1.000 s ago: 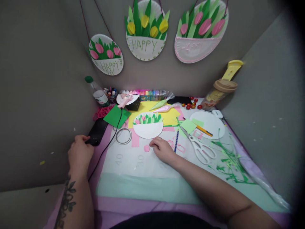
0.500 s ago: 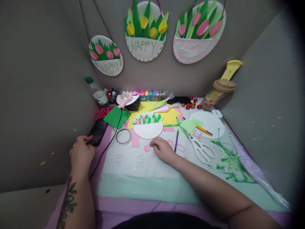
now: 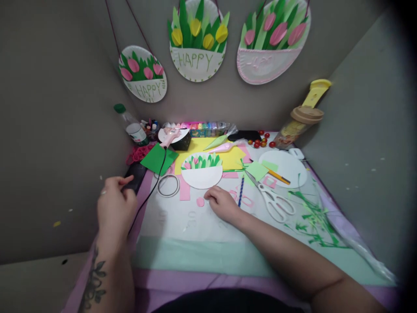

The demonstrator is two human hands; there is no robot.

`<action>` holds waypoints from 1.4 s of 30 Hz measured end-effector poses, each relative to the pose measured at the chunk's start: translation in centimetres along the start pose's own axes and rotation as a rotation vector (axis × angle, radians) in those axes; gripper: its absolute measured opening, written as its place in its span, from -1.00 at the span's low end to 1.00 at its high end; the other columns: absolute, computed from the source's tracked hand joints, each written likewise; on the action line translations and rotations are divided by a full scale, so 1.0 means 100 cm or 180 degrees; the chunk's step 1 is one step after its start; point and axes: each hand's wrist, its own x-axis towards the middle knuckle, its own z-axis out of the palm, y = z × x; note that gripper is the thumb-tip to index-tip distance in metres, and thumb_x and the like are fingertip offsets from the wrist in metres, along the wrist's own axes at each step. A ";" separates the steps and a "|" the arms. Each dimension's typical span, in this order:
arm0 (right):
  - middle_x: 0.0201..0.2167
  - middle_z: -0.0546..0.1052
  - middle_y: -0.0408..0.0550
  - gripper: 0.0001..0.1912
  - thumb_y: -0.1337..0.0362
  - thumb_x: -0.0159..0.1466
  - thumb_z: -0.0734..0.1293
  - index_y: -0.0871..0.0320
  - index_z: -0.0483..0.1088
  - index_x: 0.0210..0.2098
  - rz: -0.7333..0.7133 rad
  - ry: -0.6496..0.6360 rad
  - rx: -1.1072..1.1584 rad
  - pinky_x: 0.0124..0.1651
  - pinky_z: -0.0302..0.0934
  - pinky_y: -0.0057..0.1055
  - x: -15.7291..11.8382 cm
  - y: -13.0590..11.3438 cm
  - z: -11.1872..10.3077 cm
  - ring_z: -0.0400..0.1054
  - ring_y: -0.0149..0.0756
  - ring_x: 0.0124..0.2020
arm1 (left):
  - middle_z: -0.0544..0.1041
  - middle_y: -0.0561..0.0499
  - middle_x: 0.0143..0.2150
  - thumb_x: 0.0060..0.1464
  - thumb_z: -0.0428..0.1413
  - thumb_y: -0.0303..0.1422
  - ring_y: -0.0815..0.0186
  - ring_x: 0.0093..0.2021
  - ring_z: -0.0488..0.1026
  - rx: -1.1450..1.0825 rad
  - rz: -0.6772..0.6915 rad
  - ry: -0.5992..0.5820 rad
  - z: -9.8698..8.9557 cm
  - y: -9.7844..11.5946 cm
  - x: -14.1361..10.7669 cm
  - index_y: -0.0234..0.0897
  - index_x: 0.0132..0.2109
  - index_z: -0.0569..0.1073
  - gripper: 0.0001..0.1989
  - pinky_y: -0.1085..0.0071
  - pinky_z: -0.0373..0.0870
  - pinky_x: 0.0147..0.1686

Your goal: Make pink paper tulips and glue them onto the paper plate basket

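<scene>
My left hand (image 3: 117,202) is raised at the table's left edge, index finger stretched out and the others loosely bent, with nothing in it. Just beyond it lies a black phone (image 3: 136,176), partly hidden by the fingers. My right hand (image 3: 223,203) rests on the table with fingers curled together; I see nothing in them. Left of its fingertips is a small pink paper petal (image 3: 200,201). Above it lies a half-covered white paper plate (image 3: 202,178) with green paper leaves (image 3: 208,161) and pink tulips (image 3: 188,165).
White scissors (image 3: 275,202), a blue pencil (image 3: 241,191) and green paper scraps (image 3: 309,217) lie on the right. A pink glue gun (image 3: 170,138) sits on a black box, its cord running past my left hand. A bottle (image 3: 134,130) and a lidded cup (image 3: 295,126) stand behind.
My left hand has lifted off the phone and come slightly right and nearer, its index finger straightening. My right hand has stayed in place.
</scene>
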 end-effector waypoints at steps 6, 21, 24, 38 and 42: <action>-0.40 0.43 -0.10 -0.68 0.62 0.02 0.16 0.15 0.41 -0.40 0.0033 0.0079 0.0016 -0.19 0.21 -0.39 0.001 -0.003 -0.004 0.33 -0.31 -0.29 | 0.54 0.00 -0.23 0.14 -0.03 -0.29 0.25 -0.28 0.47 -0.0146 0.1399 -0.1736 0.055 0.058 -0.034 -0.19 -0.17 0.37 -0.85 0.41 0.23 -0.37; -0.20 0.44 -0.01 -0.57 0.56 0.11 0.19 0.16 0.43 -0.07 -0.0057 -0.0295 -0.0331 -0.11 0.26 -0.34 -0.001 -0.002 -0.003 0.35 -0.25 -0.17 | 0.50 -0.02 -0.22 0.19 -0.07 -0.35 0.27 -0.22 0.44 -0.0350 0.1788 -0.1845 0.093 0.053 -0.048 -0.22 -0.21 0.43 -0.81 0.40 0.25 -0.30; -0.26 0.44 -0.02 -0.63 0.57 0.09 0.18 0.17 0.43 -0.19 -0.0030 -0.0255 -0.0301 -0.10 0.25 -0.33 -0.001 0.001 -0.003 0.34 -0.25 -0.17 | 0.51 -0.01 -0.21 0.19 -0.07 -0.35 0.27 -0.21 0.44 -0.0378 0.1756 -0.1876 0.094 0.052 -0.048 -0.22 -0.20 0.43 -0.82 0.40 0.25 -0.30; -0.30 0.43 -0.08 -0.70 0.56 0.10 0.18 0.14 0.46 -0.31 -0.0047 -0.0373 -0.0293 -0.17 0.22 -0.40 -0.001 -0.004 -0.005 0.35 -0.30 -0.25 | 0.49 0.00 -0.24 0.14 0.00 -0.35 0.28 -0.22 0.44 -0.0611 0.1710 -0.1924 0.099 0.051 -0.049 -0.23 -0.22 0.44 -0.86 0.41 0.27 -0.29; -0.27 0.44 -0.10 -0.66 0.54 0.10 0.20 0.11 0.48 -0.27 -0.0075 -0.0483 -0.0404 -0.22 0.22 -0.40 0.000 -0.005 -0.005 0.37 -0.32 -0.28 | 0.49 0.00 -0.24 0.15 0.00 -0.34 0.28 -0.23 0.44 -0.0645 0.1725 -0.1900 0.102 0.051 -0.050 -0.23 -0.21 0.44 -0.86 0.41 0.27 -0.29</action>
